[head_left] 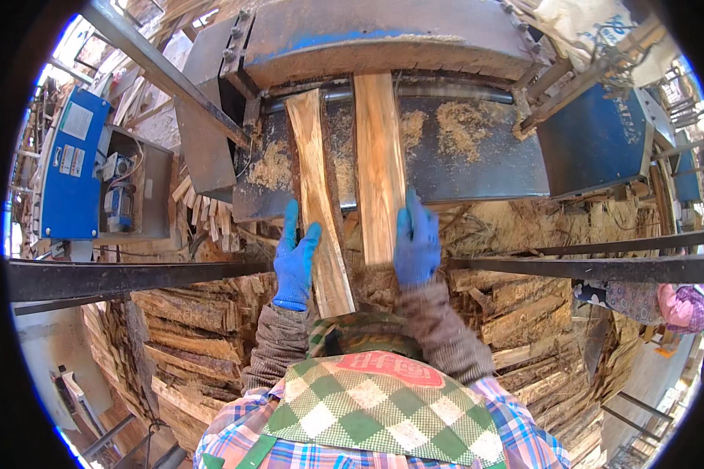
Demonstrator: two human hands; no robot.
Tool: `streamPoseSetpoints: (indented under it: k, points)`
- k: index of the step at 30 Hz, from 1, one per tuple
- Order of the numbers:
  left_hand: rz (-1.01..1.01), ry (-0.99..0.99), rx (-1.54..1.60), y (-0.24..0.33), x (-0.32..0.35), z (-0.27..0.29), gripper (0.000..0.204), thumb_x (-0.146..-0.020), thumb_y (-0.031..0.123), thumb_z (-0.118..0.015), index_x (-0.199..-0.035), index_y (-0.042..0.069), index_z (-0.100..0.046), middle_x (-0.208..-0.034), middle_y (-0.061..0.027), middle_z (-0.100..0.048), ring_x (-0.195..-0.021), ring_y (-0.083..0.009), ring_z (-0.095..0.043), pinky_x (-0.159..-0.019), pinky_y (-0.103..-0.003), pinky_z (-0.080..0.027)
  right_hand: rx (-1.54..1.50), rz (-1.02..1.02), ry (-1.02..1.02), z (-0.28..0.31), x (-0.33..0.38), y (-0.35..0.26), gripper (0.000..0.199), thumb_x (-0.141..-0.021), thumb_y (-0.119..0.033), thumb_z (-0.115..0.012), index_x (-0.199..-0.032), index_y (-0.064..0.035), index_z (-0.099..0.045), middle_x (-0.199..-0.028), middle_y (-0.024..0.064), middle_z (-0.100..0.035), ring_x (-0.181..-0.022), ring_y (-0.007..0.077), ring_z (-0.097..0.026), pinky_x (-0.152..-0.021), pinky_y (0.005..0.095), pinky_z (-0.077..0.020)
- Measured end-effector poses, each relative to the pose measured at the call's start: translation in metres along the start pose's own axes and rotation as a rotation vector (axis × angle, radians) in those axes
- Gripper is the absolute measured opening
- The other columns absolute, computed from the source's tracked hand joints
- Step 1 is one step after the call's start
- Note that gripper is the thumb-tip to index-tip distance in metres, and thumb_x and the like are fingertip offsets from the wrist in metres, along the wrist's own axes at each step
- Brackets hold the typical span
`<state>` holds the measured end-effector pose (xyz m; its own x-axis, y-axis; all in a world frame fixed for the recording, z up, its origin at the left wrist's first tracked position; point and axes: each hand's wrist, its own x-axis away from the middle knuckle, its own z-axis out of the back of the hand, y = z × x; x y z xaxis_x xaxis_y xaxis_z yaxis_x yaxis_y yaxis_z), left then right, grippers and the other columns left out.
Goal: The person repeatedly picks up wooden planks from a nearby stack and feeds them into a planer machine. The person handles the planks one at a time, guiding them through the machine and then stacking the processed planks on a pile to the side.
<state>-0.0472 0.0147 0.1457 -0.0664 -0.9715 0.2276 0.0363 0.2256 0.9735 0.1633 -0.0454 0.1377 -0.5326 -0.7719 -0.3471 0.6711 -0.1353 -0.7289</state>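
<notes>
Head view shows the left hand (293,262) at the left board (313,148) and the right hand (417,242) along the right board (380,172), both boards on the metal bed (477,178), grips impossible to tell, where uneven guiding could skew either.

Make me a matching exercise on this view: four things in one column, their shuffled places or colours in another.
Things:
1. left hand
2. right hand
3. sawdust
4. checked apron

Places or colours:
A. scattered on the dark metal bed
B. green and white
C. beside the wider board
D. at the narrower board

Pairs: 1-D, 2-C, 3-A, 4-B
</notes>
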Motion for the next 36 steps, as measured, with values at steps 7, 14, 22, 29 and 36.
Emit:
streamPoseSetpoints:
  k: [7,14,22,29,36]
  points:
    - [0.072,-0.042,0.13,-0.007,-0.004,0.001,0.072,-0.099,0.017,-0.072,-0.161,0.017,-0.035,-0.161,-0.0091,-0.041,-0.135,-0.0226,-0.052,-0.111,-0.036,-0.05,0.124,-0.087,0.071,-0.052,-0.114,-0.005,0.035,-0.103,-0.018,-0.06,-0.136,-0.0075,-0.066,-0.11,0.0193,-0.064,-0.096,0.029,-0.065,-0.08,0.0393,-0.0557]
    - [0.043,-0.078,0.039,-0.009,-0.013,0.0,0.073,-0.101,0.023,-0.07,-0.163,0.016,-0.032,-0.164,-0.0117,-0.037,-0.139,-0.0225,-0.047,-0.115,-0.034,-0.043,0.067,-0.241,0.117,-0.061,-0.126,-0.002,0.036,-0.105,-0.03,-0.057,-0.132,-0.0098,-0.067,-0.119,0.0206,-0.064,-0.106,0.0361,-0.063,-0.092,0.0442,-0.0532]
    - [0.101,-0.235,-0.035,-0.003,-0.008,-0.021,0.07,-0.105,0.038,-0.061,-0.164,0.021,-0.027,-0.164,-0.0138,-0.037,-0.144,-0.023,-0.042,-0.118,-0.035,-0.038,-0.614,-0.236,-0.338,0.007,0.012,-0.011,0.05,-0.105,-0.025,-0.061,-0.147,-0.0002,-0.054,-0.135,0.0202,-0.066,-0.121,0.0229,-0.064,-0.102,0.0351,-0.0508]
    - [0.097,-0.554,0.028,0.015,0.067,-0.128,0.089,-0.099,0.032,-0.07,-0.165,0.005,-0.016,-0.166,-0.0189,-0.031,-0.149,-0.0263,-0.038,-0.12,-0.037,-0.036,-0.386,-0.299,-0.097,0.097,0.042,0.038,0.057,-0.105,-0.033,-0.062,-0.153,-0.0061,-0.048,-0.131,0.0195,-0.07,-0.097,0.0159,-0.069,-0.081,0.0341,-0.0566]
    - [-0.198,-0.592,-0.337,0.023,0.113,-0.175,0.091,-0.094,0.035,-0.075,-0.161,-0.001,-0.026,-0.16,-0.0241,-0.039,-0.147,-0.0339,-0.041,-0.12,-0.042,-0.036,-0.529,-0.434,-0.119,0.128,-0.031,0.084,0.052,-0.105,-0.029,-0.062,-0.149,-0.0026,-0.052,-0.137,0.0193,-0.066,-0.119,0.019,-0.066,-0.095,0.0344,-0.054]
